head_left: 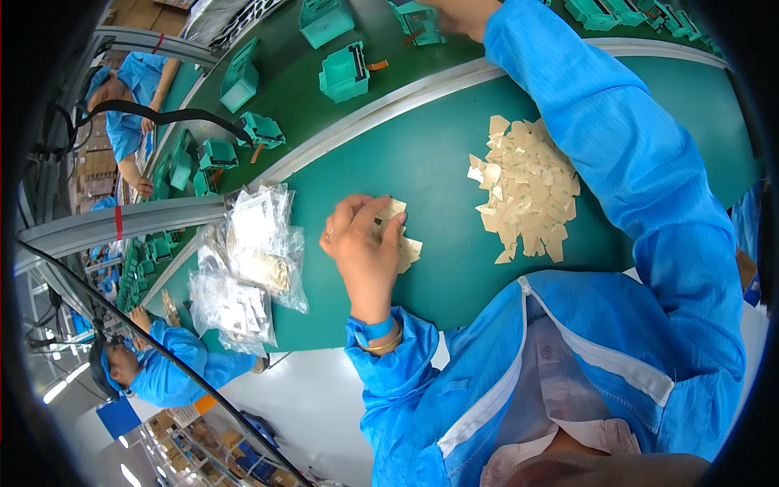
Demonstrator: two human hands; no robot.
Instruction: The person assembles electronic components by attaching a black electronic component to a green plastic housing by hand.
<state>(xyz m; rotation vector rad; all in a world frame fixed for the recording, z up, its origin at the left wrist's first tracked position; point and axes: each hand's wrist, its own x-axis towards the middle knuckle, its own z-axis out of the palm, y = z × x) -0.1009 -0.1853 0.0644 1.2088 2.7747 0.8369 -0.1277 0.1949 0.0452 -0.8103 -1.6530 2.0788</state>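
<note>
My left hand [363,247] is closed over a few flat tan pieces [410,253] on the green bench, its thumb and fingertips curled in onto them. A blue band and a bracelet circle that wrist. Reaching far forward, my right hand [464,15] is partly cut off by the upper edge, beside a green plastic housing [419,24] with an orange flex strip. Its fingertips do not show, so I cannot tell its grip. Nearer, to the right, a large heap of tan pieces [529,188] lies by my right sleeve.
Clear plastic bags [258,256] of flat parts lie left of my left hand. Beyond a metal rail [381,101] runs a darker green belt with several green housings [344,73]. A metal post [162,221] stands at left. Two co-workers [182,361] in blue are there.
</note>
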